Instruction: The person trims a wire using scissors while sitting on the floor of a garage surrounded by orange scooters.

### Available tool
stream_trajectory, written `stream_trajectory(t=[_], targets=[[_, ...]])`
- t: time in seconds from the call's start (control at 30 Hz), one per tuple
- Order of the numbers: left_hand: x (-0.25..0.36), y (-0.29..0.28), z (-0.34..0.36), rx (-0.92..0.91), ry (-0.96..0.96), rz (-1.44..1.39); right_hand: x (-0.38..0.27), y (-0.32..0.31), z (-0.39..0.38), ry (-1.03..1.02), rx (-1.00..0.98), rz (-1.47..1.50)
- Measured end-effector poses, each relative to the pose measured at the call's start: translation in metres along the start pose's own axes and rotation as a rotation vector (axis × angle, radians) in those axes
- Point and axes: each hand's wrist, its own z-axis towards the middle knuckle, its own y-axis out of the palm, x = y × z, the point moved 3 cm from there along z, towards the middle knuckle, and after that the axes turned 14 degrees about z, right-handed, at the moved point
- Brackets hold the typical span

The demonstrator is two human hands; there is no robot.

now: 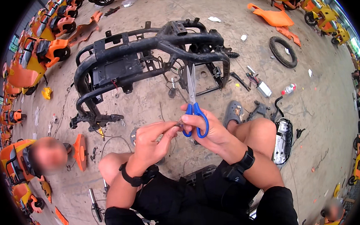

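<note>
In my right hand (215, 134) is a pair of scissors (192, 88) with blue handles, blades up and slightly parted. The fingers of that hand are wrapped round the handle loops. My left hand (150, 141) is closed in a pinch, its fingertips meeting the right hand beside the lower handle loop. Something small and dark shows at that pinch, too small to name. Beyond the blades lies a black tubular scooter frame (145, 42) on the concrete floor, with loose cables hanging around it.
To the right lie a tire (283, 52), a silver box with wires (264, 89), a plastic bottle (288, 89) and orange panels (270, 16). Rows of orange and yellow scooters (27, 70) line both sides. A person (49, 155) is at the left. A silver-black part (283, 141) lies beside my right knee.
</note>
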Motion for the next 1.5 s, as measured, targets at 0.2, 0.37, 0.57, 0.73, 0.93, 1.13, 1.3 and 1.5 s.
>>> stream_trajectory(t=[0.2, 0.37, 0.57, 0.73, 0.93, 1.13, 1.3, 1.5], targets=[[0.001, 0.0, 0.001, -0.047, -0.124, -0.066, 0.001, -0.004, 0.0, -0.023, -0.001, -0.001], [0.002, -0.002, 0.009, 0.001, 0.175, 0.148, -0.002, 0.001, -0.004, -0.091, 0.0, -0.105], [0.003, -0.003, 0.005, 0.072, 0.128, 0.148, -0.008, 0.011, -0.009, -0.226, -0.01, -0.337], [0.004, -0.005, 0.004, 0.064, 0.068, 0.045, -0.009, 0.019, -0.012, -0.338, -0.032, -0.477], [0.003, -0.006, 0.003, 0.091, 0.039, -0.018, -0.007, 0.021, -0.016, -0.446, -0.026, -0.57], [0.003, -0.005, 0.002, 0.083, -0.026, -0.013, -0.006, 0.015, -0.01, -0.494, -0.058, -0.564], [0.005, -0.003, 0.002, 0.063, -0.01, 0.062, -0.011, 0.007, -0.012, -0.368, -0.034, -0.539], [0.005, -0.001, 0.003, -0.02, -0.052, 0.037, -0.015, 0.008, -0.015, -0.444, -0.006, -0.555]])
